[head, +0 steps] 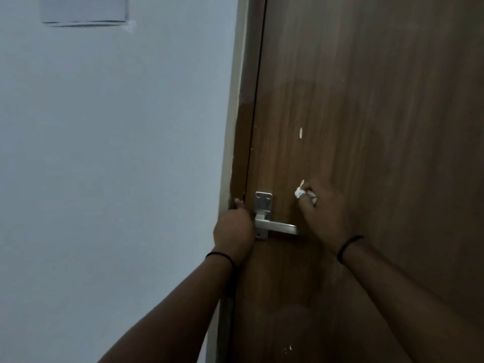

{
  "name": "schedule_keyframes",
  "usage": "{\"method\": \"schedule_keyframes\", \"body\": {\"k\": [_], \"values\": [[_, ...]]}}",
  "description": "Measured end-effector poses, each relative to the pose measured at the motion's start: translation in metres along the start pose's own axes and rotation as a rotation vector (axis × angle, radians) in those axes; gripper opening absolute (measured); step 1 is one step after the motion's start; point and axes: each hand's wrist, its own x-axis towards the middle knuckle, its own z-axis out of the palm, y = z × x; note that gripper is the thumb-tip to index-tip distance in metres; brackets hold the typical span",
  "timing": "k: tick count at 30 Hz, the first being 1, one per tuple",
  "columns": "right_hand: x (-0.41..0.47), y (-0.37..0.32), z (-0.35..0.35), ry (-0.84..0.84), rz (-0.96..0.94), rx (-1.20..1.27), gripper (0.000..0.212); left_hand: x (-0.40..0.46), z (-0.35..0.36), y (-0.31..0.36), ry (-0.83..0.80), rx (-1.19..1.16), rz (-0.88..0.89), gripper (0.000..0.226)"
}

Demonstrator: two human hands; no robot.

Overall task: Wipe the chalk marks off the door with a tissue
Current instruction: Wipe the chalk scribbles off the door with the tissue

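Note:
A brown wooden door (pixel 379 113) fills the right half of the view. A short white chalk mark (pixel 301 132) shows above the handle, and small white flecks (pixel 287 349) sit low on the door. My right hand (pixel 323 213) holds a crumpled white tissue (pixel 299 193) against the door, just right of the handle plate. My left hand (pixel 234 229) grips the door's left edge beside the silver lever handle (pixel 272 225), with its fingers curled round the edge and a fingertip showing at the frame. Both wrists wear a thin black band.
A pale blue-grey wall (pixel 112 153) takes up the left half. A cream door frame (pixel 233 127) runs between wall and door. A pale rectangular panel (pixel 85 9) is mounted on the wall at the top left.

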Motion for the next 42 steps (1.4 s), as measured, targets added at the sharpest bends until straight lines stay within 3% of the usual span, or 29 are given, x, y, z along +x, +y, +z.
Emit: {"method": "schedule_keyframes", "body": {"k": [3, 8, 12, 18, 20, 22, 26, 34, 42], "values": [[-0.027, 0.005, -0.006, -0.057, 0.048, 0.058, 0.019, -0.025, 0.005, -0.003, 0.119, -0.096, 0.085, 0.041], [-0.054, 0.010, -0.019, -0.082, 0.189, 0.059, 0.014, -0.045, 0.001, 0.008, 0.246, -0.347, 0.159, 0.029], [-0.061, 0.008, -0.025, -0.127, 0.286, 0.056, 0.020, -0.055, -0.004, 0.022, 0.243, -0.402, 0.204, 0.024], [-0.059, -0.010, -0.027, -0.144, 0.282, 0.127, 0.031, -0.056, -0.003, 0.021, 0.257, -0.460, 0.051, 0.026], [-0.052, -0.015, -0.023, -0.156, 0.289, 0.136, 0.021, -0.053, 0.001, 0.015, 0.258, -0.493, -0.025, 0.022], [-0.044, -0.020, -0.013, -0.202, 0.248, 0.086, 0.009, -0.048, 0.007, 0.009, 0.247, -0.536, -0.081, 0.017], [-0.027, -0.032, 0.021, -0.239, 0.160, -0.009, 0.022, -0.040, 0.019, 0.001, 0.248, -0.590, -0.127, 0.004], [-0.023, -0.036, 0.082, -0.411, -0.139, -0.214, 0.024, -0.027, 0.035, -0.007, 0.267, -0.663, -0.168, 0.017], [-0.032, -0.027, 0.077, -0.361, -0.342, -0.292, 0.016, -0.031, 0.034, -0.015, 0.228, -0.744, -0.124, 0.028]]}}
